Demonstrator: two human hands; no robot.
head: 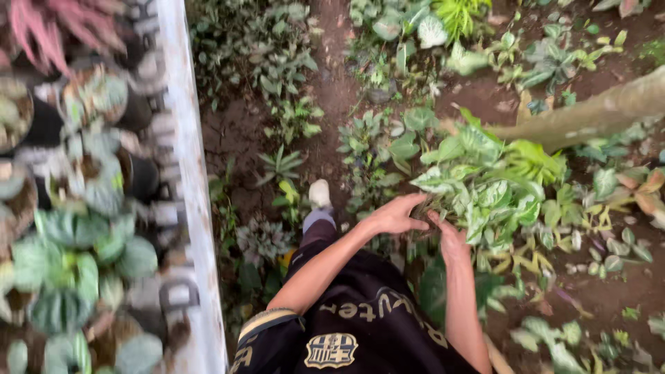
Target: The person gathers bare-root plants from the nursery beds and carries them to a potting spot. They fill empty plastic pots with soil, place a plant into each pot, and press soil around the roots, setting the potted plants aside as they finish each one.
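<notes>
We log our left hand (396, 215), fingers loosely spread, and right hand (450, 239), finger state indiscernible, both at the base of a bushy green-and-cream variegated plant (485, 183) rooted in bare brown soil (239, 135), beside a pale metal bench rail (188, 173).

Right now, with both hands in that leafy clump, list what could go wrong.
1. The left hand and right hand meet at the base of the variegated green plant; a hard tug might tear leaves or stems.
2. Small plants crowd the soil around the shoe, so a shifted step could crush them.
3. The potted plants on the bench edge sit close; an elbow might knock one.
</notes>
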